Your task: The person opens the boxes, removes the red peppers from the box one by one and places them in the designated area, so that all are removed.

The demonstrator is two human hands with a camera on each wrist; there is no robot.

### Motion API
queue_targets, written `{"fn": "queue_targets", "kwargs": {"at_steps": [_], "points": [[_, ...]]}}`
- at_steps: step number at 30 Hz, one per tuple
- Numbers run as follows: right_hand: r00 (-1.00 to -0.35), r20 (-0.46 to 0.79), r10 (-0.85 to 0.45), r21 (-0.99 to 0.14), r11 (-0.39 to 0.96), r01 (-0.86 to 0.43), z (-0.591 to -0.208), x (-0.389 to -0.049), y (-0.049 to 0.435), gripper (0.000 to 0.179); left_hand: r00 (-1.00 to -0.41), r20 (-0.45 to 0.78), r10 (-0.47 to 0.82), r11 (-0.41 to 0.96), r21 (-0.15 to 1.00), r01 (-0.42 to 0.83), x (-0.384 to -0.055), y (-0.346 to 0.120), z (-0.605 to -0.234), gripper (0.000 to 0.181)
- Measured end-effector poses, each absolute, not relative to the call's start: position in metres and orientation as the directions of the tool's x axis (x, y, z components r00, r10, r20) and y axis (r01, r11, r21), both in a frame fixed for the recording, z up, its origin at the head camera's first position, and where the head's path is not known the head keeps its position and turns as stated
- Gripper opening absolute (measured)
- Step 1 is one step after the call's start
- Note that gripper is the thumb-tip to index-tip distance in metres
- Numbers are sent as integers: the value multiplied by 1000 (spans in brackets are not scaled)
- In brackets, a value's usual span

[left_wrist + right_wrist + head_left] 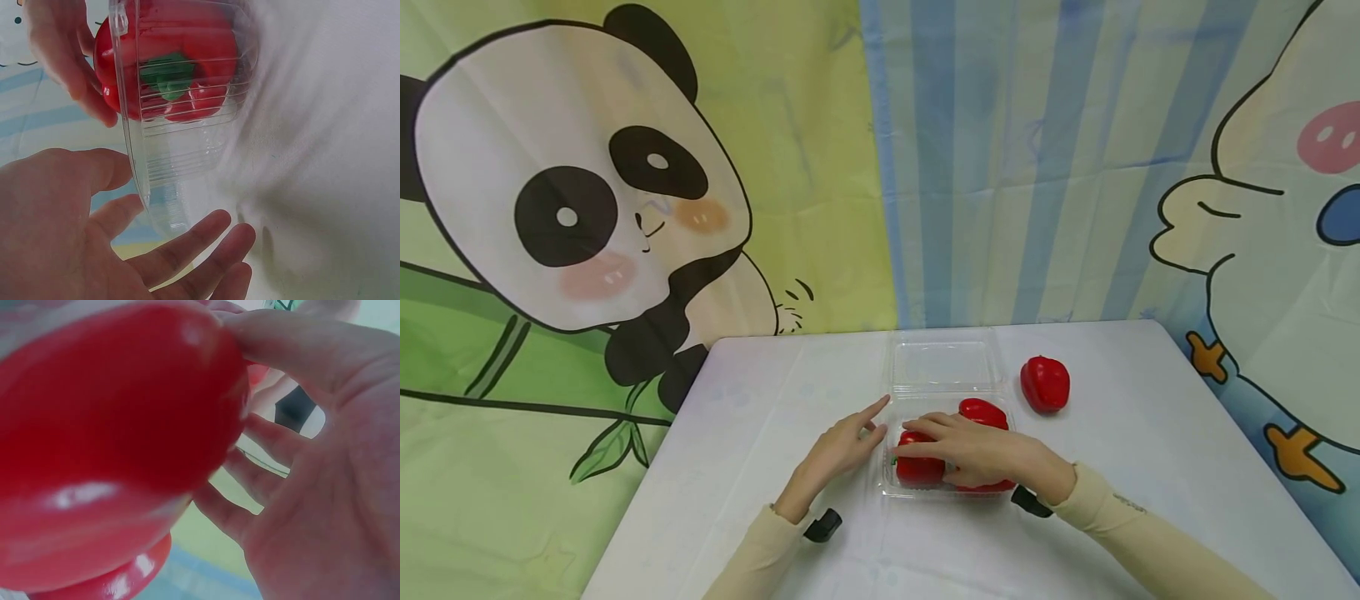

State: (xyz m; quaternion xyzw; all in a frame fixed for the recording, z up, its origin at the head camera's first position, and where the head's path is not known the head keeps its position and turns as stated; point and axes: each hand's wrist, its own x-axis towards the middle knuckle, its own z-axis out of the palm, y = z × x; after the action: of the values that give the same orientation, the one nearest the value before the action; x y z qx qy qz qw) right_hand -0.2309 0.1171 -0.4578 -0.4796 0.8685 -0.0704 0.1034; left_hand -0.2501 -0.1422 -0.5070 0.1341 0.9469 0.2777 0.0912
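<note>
A clear plastic clamshell box (891, 492) holds red bell peppers. One red bell pepper (920, 472) sits at its left, its green stem (170, 76) facing the left wrist camera. My right hand (973, 450) grips this pepper from above, fingers over its top and thumb at its right side. Another pepper (983, 410) lies at the back right of the box. A third pepper (119, 431), large in the right wrist view, is mostly hidden under my right hand in the head view. My left hand (844, 443) is beside the box's left edge, fingers spread, fingertips right at the rim.
The box's clear lid (943, 364) lies folded back toward the rear edge of the white table (775, 400). Another red bell pepper (1045, 384) stands on the table, right of the lid. A printed cloth (820, 167) with cartoon animals hangs behind.
</note>
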Motion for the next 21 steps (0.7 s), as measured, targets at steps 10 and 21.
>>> {"fn": "queue_targets", "kwargs": {"at_steps": [10,21], "points": [[-519,-125,-845,-190,534,-824,-464,-229,109,87,-946,-97,308,812,546,208,-250,-142,-506,55],[-559,-139,-818,-167,576,-800,-464,-226,106,90,-945,-96,312,807,551,211,-250,-142,-506,55]]}}
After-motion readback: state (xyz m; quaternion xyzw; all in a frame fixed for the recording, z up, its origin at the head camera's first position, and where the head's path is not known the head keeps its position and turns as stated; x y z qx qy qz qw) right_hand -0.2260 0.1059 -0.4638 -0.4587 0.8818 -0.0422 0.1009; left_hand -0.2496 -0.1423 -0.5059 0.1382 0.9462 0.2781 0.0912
